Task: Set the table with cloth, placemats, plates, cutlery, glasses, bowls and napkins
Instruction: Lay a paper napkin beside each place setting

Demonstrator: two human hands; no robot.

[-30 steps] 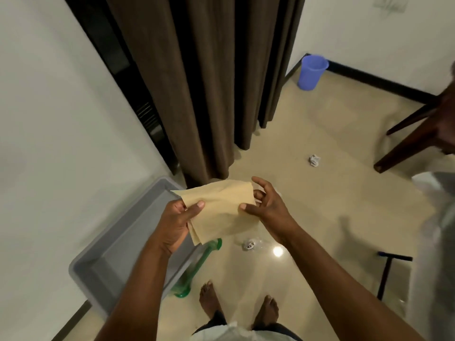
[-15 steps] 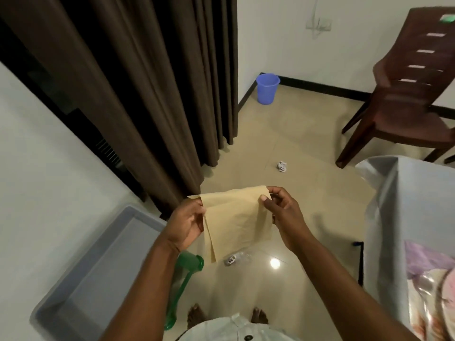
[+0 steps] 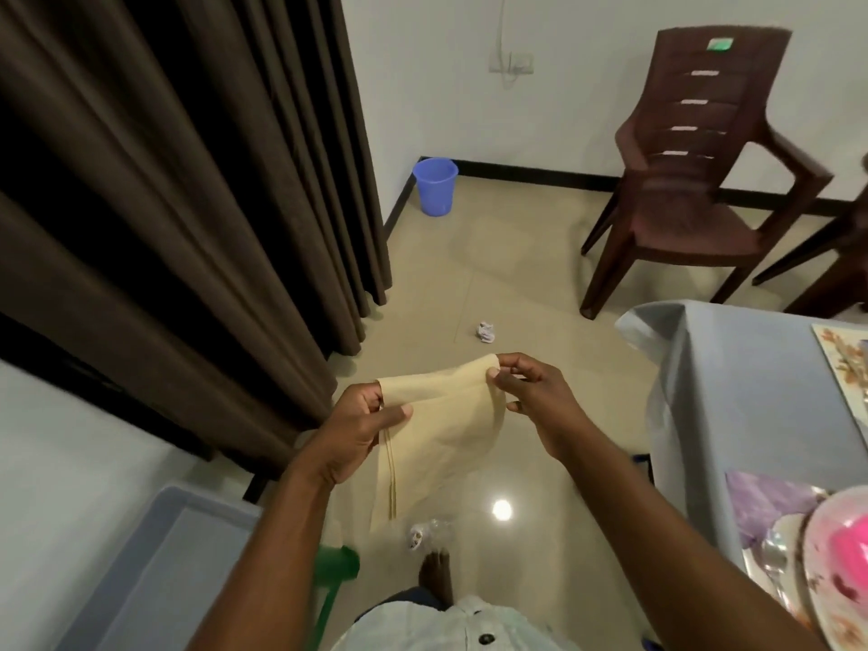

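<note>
Currently napkin step: left hand (image 3: 354,427) pinches beige napkin (image 3: 441,429) at its top-left corner, right hand (image 3: 530,401) pinches top-right, held mid-air over floor; probably folded double; next calls for carrying it to clothed table (image 3: 732,392) at right.

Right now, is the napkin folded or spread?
Folded, partly opening. Layered edges show down the napkin side by the left hand; the right hand pinches its top corner.

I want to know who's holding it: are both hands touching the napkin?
Touching. The head view shows the left hand gripping the napkin at its left edge, and the right hand pinching its top right corner.
</note>
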